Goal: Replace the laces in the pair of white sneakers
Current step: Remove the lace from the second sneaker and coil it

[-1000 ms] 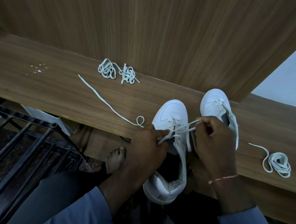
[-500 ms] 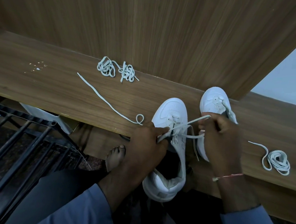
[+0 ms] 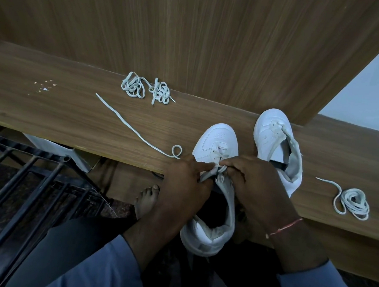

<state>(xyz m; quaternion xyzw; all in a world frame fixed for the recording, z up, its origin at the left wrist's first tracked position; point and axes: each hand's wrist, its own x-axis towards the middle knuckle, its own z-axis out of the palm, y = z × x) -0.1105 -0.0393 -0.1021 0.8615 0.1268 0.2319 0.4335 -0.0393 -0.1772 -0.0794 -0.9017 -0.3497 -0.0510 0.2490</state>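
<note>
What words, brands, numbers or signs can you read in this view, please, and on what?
None can be read.
The sneaker being laced and the unlaced sneaker: plain white, no legible logo.
The lace pinched by the left hand and right hand: blank.
The wooden ledge: only pale specks.

Blue-grey cloth sleeves behind left hand and right hand, thin red thread band behind the right, dark trousers, bare foot.

White sneaker, its lace partly threaded, overhangs the ledge; the unlaced mate stands beside.
</note>
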